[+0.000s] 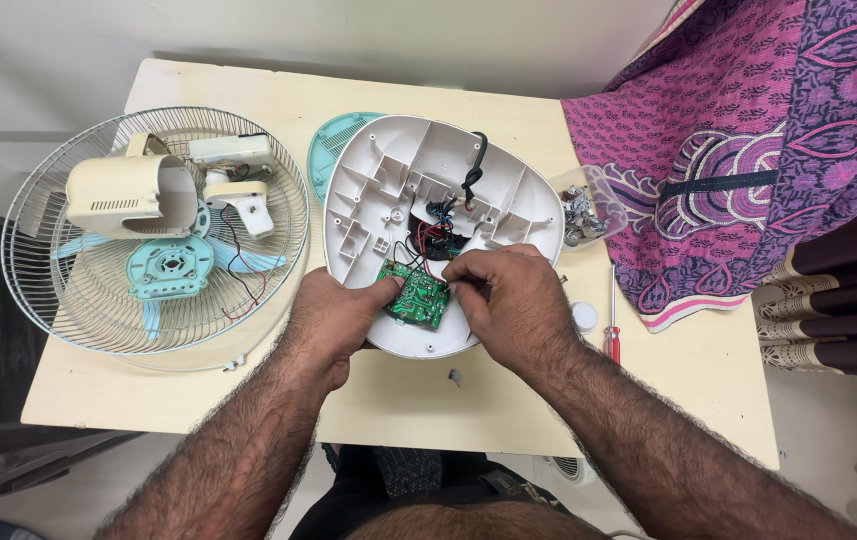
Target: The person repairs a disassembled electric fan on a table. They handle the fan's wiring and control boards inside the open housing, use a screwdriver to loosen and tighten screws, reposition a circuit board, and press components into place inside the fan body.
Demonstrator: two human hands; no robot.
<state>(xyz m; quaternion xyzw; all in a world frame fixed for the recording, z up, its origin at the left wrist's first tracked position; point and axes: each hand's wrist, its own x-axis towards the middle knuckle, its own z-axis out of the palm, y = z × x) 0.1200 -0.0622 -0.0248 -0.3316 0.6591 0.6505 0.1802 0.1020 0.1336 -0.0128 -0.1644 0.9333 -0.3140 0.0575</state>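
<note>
A white oval fan base shell [399, 170] lies upside down in the middle of a cream table [249, 95], its ribbed inside facing up. Red and black wires [439, 225] run from its centre to a green circuit board [417, 298] at its near edge. My left hand [334, 320] grips the board's left side and the shell's rim. From the right, my right hand [509, 300] pinches the board's upper edge with its fingertips. A black cord [473, 170] loops out of the shell's middle.
A wire fan guard [49, 200] holding a cream motor housing [129, 195] and teal blades [169, 268] fills the table's left. A teal grille [334, 140], a clear tub of screws [584, 215], a red-handled screwdriver [611, 335] and purple patterned cloth [739, 150] lie nearby.
</note>
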